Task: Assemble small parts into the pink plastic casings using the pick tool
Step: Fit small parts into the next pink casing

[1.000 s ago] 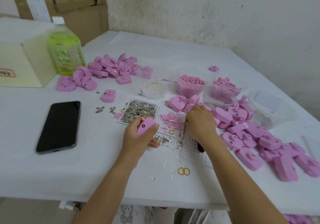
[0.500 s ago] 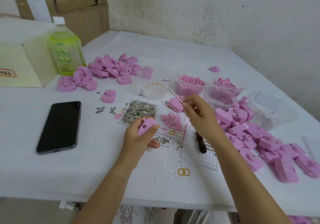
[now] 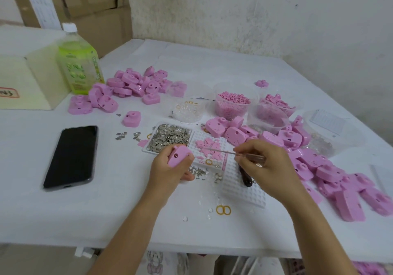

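My left hand grips a pink plastic casing with a small dark hole facing me, held just above the table. My right hand pinches the pick tool, a thin metal needle on a clear handle, lying almost level with its tip pointing left toward the casing. The tip hovers over a white grid tray holding small pink flat parts. A tray of small silver metal pieces sits just behind my left hand.
Piles of pink casings lie at the back left and along the right. Clear tubs of pink parts stand behind. A black phone, a green bottle, a dark-handled tool and yellow rings lie around.
My right hand rose from the grid tray with the pick pointing up and back, then came down and swung the pick level, tip toward the casing. My left hand stayed nearly still.
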